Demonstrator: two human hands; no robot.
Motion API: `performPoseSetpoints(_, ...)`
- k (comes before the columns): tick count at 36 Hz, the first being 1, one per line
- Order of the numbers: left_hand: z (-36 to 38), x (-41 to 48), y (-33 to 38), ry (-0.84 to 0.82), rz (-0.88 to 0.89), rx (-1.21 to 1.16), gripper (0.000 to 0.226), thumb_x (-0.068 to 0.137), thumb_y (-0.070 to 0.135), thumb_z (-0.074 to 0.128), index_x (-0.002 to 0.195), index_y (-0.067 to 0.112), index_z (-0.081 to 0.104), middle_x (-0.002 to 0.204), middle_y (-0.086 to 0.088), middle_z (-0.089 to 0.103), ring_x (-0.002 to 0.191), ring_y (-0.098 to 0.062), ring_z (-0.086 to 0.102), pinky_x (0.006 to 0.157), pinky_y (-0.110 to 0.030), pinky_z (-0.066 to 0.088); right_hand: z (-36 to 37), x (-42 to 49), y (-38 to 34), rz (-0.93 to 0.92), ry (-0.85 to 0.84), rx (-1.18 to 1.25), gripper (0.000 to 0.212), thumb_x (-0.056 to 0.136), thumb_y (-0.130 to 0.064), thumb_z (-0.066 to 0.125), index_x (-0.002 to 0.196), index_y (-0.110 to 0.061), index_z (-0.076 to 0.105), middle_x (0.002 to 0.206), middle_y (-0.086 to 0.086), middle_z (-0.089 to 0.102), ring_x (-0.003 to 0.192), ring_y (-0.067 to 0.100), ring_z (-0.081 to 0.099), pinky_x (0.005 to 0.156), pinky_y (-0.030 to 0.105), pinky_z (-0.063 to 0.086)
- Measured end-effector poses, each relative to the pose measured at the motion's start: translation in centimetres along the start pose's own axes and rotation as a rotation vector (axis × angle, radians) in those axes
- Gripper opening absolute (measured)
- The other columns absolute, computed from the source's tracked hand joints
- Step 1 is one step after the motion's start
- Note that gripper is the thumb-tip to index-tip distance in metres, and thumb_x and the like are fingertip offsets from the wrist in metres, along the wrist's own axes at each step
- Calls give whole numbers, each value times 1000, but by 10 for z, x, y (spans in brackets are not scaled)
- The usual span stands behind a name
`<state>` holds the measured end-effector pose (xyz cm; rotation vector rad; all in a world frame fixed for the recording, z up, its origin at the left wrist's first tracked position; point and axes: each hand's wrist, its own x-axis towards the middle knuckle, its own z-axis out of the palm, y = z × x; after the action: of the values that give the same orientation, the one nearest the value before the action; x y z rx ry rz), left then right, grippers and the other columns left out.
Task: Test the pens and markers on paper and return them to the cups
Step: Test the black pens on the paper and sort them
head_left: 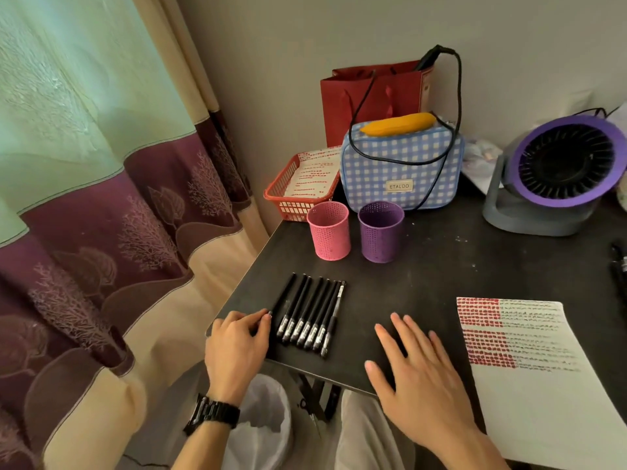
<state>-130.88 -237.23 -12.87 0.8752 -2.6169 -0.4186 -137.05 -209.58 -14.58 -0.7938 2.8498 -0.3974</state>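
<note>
Several black pens [310, 313] lie side by side in a row on the dark table [424, 283], near its front left corner. My left hand [235, 347] pinches the lower end of the leftmost pen [283, 295], fingers curled on it. My right hand [417, 371] lies flat on the table with fingers spread, holding nothing, between the pens and the paper [529, 368]. The paper at the right carries rows of red and black test marks. A pink mesh cup [329, 230] and a purple mesh cup [381, 232] stand behind the pens; both look empty.
Behind the cups stand a blue checked bag [402, 171] with a yellow object on top, a red basket [298, 188] holding paper, and a red gift bag [369, 93]. A purple fan [556, 174] sits at the back right. More black pens [619, 269] lie at the right edge. A curtain [101, 198] hangs left.
</note>
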Motion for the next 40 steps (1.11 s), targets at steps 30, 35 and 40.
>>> performPoseSetpoints(30, -6, -11, 3, 1, 63, -190, 29, 95, 36, 63, 124, 36, 67, 99, 8, 58, 91, -15, 59, 74, -35, 50, 15, 2, -1, -48, 70, 106, 78, 92, -75, 7, 161, -38, 6, 171, -9, -5, 155, 11, -13, 117, 35, -17)
performPoseSetpoints(35, 12, -25, 34, 75, 214, -214, 40, 81, 12, 80, 116, 31, 72, 97, 3, 57, 92, -28, 60, 79, -39, 46, -2, -2, 8, -39, 71, 412, 62, 94, -63, 42, 151, -39, 38, 166, -18, 20, 153, 1, 9, 119, 23, -4)
performPoseSetpoints(40, 27, -52, 103, 92, 420, -389, 26, 83, 42, 61, 108, 41, 69, 103, 8, 60, 97, -16, 55, 91, -17, 36, -56, -23, 46, 132, 218, 929, 38, 83, -65, 54, 117, -49, 63, 124, -36, 60, 113, -19, 54, 89, 2, 43)
